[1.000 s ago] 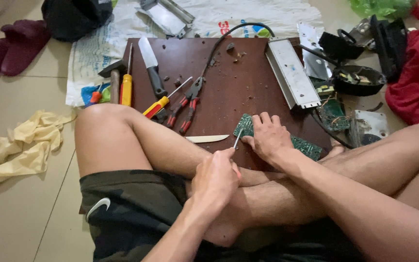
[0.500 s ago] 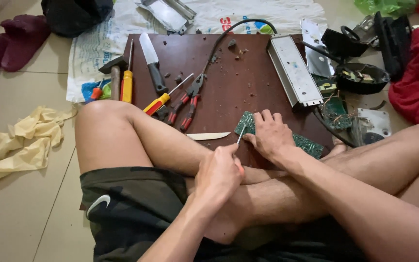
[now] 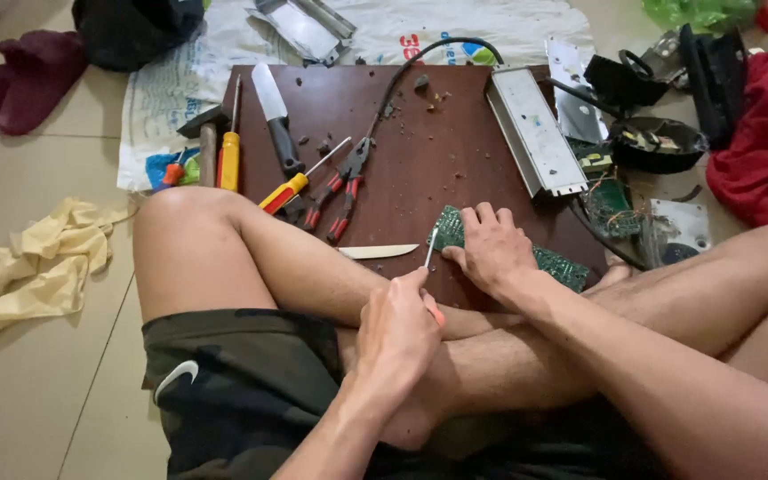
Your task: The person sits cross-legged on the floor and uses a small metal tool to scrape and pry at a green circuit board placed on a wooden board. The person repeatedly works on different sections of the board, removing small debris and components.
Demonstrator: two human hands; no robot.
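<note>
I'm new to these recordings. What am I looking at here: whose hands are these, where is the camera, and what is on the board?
There is no machine. A person sits cross-legged on the floor, and a camera on their head looks down at their own two hands. The left hand grips a small screwdriver whose tip meets the edge of a green circuit board. The right hand presses flat on that circuit board. Both rest on a brown wooden board. Also on it lie a knife, red-handled pliers, a yellow-handled screwdriver, a pale blade and a long metal casing. A hammer lies beside it.
</note>
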